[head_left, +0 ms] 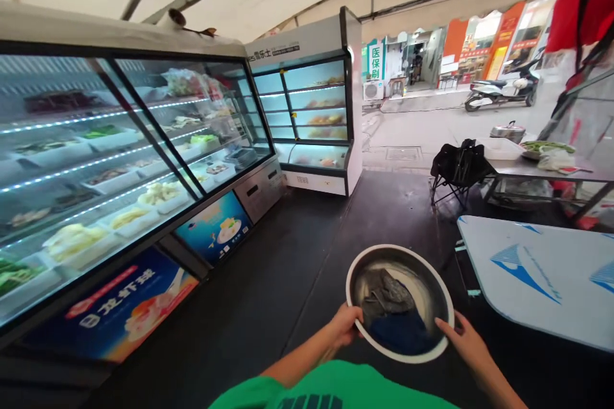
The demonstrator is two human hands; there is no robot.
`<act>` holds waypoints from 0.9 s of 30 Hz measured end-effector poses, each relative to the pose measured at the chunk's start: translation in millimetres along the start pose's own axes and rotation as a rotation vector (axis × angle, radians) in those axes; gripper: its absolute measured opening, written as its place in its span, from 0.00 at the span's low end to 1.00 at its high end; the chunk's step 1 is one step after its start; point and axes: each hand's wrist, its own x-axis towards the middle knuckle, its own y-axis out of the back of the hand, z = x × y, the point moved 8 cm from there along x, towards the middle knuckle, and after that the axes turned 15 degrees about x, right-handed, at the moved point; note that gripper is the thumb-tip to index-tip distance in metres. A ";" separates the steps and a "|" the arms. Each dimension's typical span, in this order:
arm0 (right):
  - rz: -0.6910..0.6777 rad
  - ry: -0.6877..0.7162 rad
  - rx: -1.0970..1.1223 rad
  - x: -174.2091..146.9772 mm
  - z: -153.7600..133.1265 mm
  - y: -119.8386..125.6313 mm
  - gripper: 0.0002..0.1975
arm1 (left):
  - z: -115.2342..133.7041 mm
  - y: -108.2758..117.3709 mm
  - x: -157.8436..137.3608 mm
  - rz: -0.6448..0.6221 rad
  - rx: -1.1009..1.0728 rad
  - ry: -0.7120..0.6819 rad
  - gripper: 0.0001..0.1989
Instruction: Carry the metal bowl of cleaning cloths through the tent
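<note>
A round, shallow stainless-steel basin [400, 302] is carried level in front of the person's body, above the dark floor [288, 268]. The left hand [344, 326] clasps the basin's near-left rim, fingers curled over the edge and closed on it. The right hand [464, 339] grips the near-right rim, thumb lying along the lip, fingers hidden beneath. Holding it at two opposite points keeps the basin flat, which suits its contents: a crumpled grey cloth [384, 294] and a dark blue cloth [403, 331] lie in the bottom, apparently in a little water.

Left of the basin runs a long glass-fronted refrigerated display case [119, 160] with lit shelves of white trays holding food. Beyond the basin, at the far end of that case, stands a white upright display fridge [314, 108]. Just right of the basin is a white table top with blue triangular marks [542, 275]. Farther off to the basin's right, a metal work table [537, 169] bears a white tray, green vegetables and a lidded pot, with a black folded stool [458, 166] beside it. A person in a red top [582, 19] stands by that table. A white scooter [499, 91] is parked in the street well beyond.
</note>
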 end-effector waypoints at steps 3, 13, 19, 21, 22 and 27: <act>-0.221 -0.314 0.334 42.3 -13.0 -38.4 0.34 | 50.1 -23.5 36.2 0.066 0.019 -0.010 0.11; -0.048 -0.250 0.494 273.1 -98.6 -76.2 0.10 | 206.2 -79.4 250.7 0.028 0.143 0.048 0.10; 0.107 -0.114 0.525 409.4 -167.2 -57.9 0.12 | 341.7 -158.2 381.6 -0.123 0.270 0.058 0.12; 0.151 -0.062 0.542 450.9 -198.8 -46.4 0.12 | 385.2 -192.5 420.5 -0.160 0.315 0.053 0.11; 0.173 -0.036 0.546 472.9 -214.3 -38.9 0.13 | 404.7 -210.4 440.2 -0.176 0.334 0.051 0.10; 0.174 0.081 0.497 600.0 -286.6 6.4 0.23 | 481.4 -297.3 543.9 -0.206 0.363 0.050 0.08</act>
